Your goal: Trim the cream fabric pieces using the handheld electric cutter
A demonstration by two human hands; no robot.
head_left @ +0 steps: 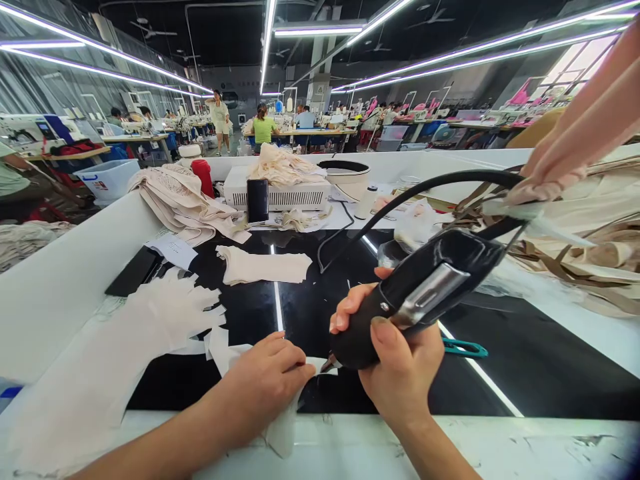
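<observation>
My right hand (395, 360) is wrapped round a black electric cutting tool (425, 287) with a metal plate and a black cord (430, 183) arching up to the right. Its tip points down at a small white fabric piece (280, 427) near the table's front edge. My left hand (265, 380) is curled, fingers pressed together on that fabric piece, right beside the tool's tip. A teal-handled scissors (465, 348) lies just behind my right hand.
Cut white fabric pieces (150, 327) lie at left on the black table top (525, 360), a folded stack (265, 265) in the middle. A white box (290, 195), a phone (258, 200), a red bottle (203, 176) and beige straps (590, 260) stand further back. Another person's sleeve (590, 113) reaches in top right.
</observation>
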